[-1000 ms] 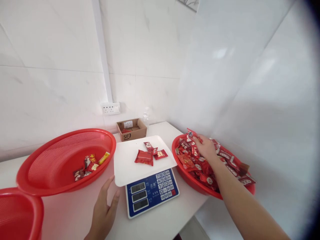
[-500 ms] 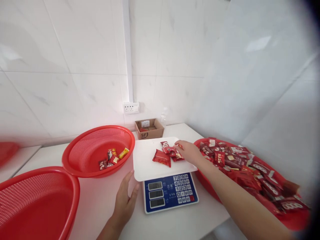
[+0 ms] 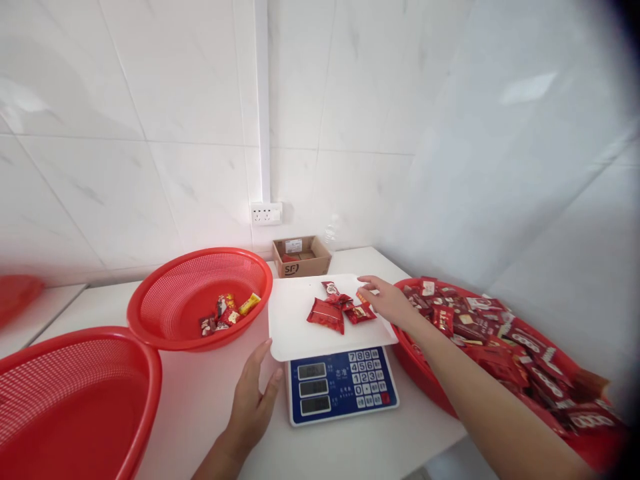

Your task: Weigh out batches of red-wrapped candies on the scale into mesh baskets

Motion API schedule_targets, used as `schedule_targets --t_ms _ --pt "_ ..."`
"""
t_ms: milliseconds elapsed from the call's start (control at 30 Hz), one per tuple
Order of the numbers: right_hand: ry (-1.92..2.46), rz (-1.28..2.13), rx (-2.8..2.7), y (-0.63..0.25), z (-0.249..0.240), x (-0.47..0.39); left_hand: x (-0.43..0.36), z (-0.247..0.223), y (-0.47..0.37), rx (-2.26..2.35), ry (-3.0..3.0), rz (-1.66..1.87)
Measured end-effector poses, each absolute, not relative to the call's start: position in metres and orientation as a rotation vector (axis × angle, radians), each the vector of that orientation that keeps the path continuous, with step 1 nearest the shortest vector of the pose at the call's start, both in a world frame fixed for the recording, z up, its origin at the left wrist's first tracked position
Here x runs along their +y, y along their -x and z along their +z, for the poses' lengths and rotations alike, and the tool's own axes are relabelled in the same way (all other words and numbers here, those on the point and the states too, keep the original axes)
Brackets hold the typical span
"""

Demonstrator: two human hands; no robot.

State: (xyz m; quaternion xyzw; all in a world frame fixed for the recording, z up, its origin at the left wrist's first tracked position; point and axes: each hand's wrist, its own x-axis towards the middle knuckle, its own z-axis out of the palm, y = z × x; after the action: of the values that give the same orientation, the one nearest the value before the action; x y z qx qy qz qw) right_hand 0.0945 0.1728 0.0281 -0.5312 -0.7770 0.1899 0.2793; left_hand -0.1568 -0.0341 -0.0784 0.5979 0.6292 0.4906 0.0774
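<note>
A white weighing tray (image 3: 293, 327) sits on a blue digital scale (image 3: 343, 393) in front of me. Several red snack packets (image 3: 326, 315) lie together on the tray, the largest at the left. My right hand (image 3: 387, 300) is over the tray's right side, its fingers closed on a small red packet (image 3: 365, 295) that they partly cover. Beside the tray's near left corner is my left hand (image 3: 253, 393), thumb and fingers apart, with nothing in it. Its fingertips are at the tray's edge; whether they touch it I cannot tell.
At right, a red basket (image 3: 425, 367) is heaped with red-wrapped snacks. One red mesh basket (image 3: 170, 293) at back left holds several packets; another red basket (image 3: 150, 400) stands nearer. Behind the scale are a cardboard box (image 3: 307, 268) and a clear bottle (image 3: 331, 230) by the wall.
My right hand has shifted slightly right, away from the packets on the tray, so more of the right-hand packet shows. My left hand has stayed almost still.
</note>
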Motion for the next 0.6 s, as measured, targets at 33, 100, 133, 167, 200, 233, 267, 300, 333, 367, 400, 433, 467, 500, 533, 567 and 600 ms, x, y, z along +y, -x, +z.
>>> schedule_targets --t_ms 33,100,133,167,200,233,267,300,333,367,400,433,467,500,533,567,600 --pt "1.426 0.515 -2.073 -0.094 0.027 0.173 -0.034 -0.078 0.157 1.890 -1.791 1.473" --pt "1.428 0.493 -2.067 -0.093 0.027 0.174 -0.034 -0.078 0.157 1.895 -1.790 1.478" --pt "1.432 0.480 -2.078 -0.094 0.027 0.174 -0.034 -0.078 0.157 1.894 -1.791 1.479" --pt "1.441 0.474 -2.100 -0.094 0.028 0.174 -0.034 -0.078 0.157 1.892 -1.796 1.479" --pt "1.451 0.476 -2.130 -0.095 0.027 0.173 -0.034 -0.079 0.158 1.889 -1.804 1.475" --pt "1.464 0.483 -2.172 -0.096 0.027 0.173 -0.034 -0.079 0.158 1.887 -1.812 1.471" --pt "1.481 0.489 -2.218 -0.096 0.026 0.172 -0.034 -0.080 0.158 1.886 -1.820 1.463" --pt "1.502 0.489 -2.265 -0.096 0.024 0.171 -0.034 -0.080 0.158 1.887 -1.826 1.456" --pt "1.523 0.483 -2.315 -0.096 0.022 0.170 -0.034 -0.081 0.158 1.889 -1.831 1.450" --pt "1.539 0.477 -2.368 -0.096 0.020 0.169 -0.035 -0.081 0.158 1.891 -1.834 1.445" --pt "1.550 0.470 -2.418 -0.096 0.018 0.169 -0.035 -0.081 0.157 1.895 -1.832 1.450" --pt "1.550 0.466 -2.462 -0.096 0.016 0.168 -0.035 -0.080 0.157 1.901 -1.826 1.460" --pt "1.536 0.470 -2.500 -0.096 0.016 0.167 -0.034 -0.080 0.157 1.905 -1.821 1.470" --pt "1.512 0.482 -2.529 -0.095 0.016 0.166 -0.034 -0.079 0.157 1.908 -1.818 1.480" --pt "1.487 0.499 -2.545 -0.095 0.017 0.165 -0.034 -0.079 0.156 1.910 -1.818 1.485" --pt "1.472 0.515 -2.549 -0.095 0.018 0.164 -0.034 -0.079 0.156 1.910 -1.821 1.485" --pt "1.472 0.521 -2.545 -0.094 0.021 0.163 -0.034 -0.079 0.156 1.909 -1.828 1.482"
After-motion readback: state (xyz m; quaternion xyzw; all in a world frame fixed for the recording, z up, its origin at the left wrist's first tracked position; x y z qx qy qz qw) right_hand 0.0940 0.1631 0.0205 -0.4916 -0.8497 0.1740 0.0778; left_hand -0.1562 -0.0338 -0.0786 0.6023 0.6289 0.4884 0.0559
